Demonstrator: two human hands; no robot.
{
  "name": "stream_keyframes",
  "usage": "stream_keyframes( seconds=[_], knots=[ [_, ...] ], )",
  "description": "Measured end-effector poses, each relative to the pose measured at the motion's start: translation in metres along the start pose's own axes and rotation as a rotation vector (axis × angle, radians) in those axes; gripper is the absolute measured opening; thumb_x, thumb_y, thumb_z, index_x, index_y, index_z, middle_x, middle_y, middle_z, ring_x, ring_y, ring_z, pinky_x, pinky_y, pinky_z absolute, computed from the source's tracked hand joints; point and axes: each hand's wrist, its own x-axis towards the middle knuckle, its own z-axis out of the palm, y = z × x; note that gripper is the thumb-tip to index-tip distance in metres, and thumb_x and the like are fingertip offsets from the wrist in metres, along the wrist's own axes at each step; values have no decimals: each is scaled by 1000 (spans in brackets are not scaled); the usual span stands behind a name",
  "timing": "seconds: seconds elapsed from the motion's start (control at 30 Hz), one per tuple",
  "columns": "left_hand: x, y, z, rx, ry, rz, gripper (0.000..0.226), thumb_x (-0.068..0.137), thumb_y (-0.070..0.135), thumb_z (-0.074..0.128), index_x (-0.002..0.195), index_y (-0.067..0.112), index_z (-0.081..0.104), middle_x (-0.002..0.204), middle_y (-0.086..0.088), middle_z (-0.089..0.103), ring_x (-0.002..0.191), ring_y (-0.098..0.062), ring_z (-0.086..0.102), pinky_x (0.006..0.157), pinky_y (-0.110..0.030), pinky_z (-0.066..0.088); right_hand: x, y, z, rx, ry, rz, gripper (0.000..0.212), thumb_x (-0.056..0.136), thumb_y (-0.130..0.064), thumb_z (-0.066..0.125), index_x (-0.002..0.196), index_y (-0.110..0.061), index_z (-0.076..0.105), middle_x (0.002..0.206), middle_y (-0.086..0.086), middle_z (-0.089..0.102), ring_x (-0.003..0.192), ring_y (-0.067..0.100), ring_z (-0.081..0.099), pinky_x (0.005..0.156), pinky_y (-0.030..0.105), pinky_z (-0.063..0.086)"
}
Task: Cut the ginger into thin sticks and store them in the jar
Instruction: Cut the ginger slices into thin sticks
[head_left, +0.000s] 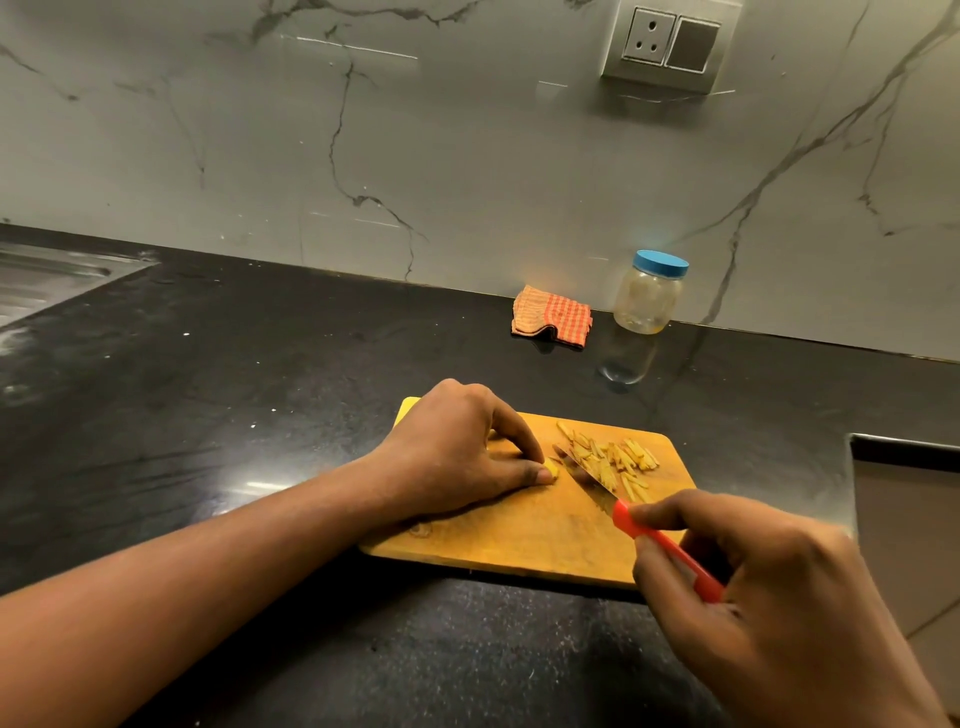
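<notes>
A wooden cutting board (524, 540) lies on the black counter. My left hand (457, 452) rests on the board and pinches a small yellow ginger piece (551, 472) between thumb and fingertips. My right hand (769, 587) grips the red handle of a knife (670, 548); its blade (587, 475) slants down to the board just right of the ginger piece. A heap of thin ginger sticks (613, 460) lies on the board's far right part. A clear plastic jar (649, 293) with a blue lid on stands at the back by the wall.
A folded orange checked cloth (551, 316) lies left of the jar. A steel sink (47, 280) is set into the counter at far left. The counter ends in a step (904, 447) at the right. A wall socket (670, 44) sits above.
</notes>
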Motion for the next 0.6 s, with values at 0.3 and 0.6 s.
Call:
stream_keyframes(
  seconds=[0.3,0.6],
  knots=[
    [2,-2,1,0,-1,5,20,80,43,78,94,30,80,97,16,74,98,-3,64,93,-33,56,-1,0,4,-5,-1,0,14,67,-28,68,79,-26,75,57,-28,41,54,-14,47,48,-5,27],
    [3,-1,2,-11,-4,-7,21,79,42,78,94,29,80,98,14,74,99,-5,64,92,-33,56,2,3,16,-95,-24,20,18,71,-33,64,85,-27,74,63,-14,60,49,2,55,45,15,49]
  ],
)
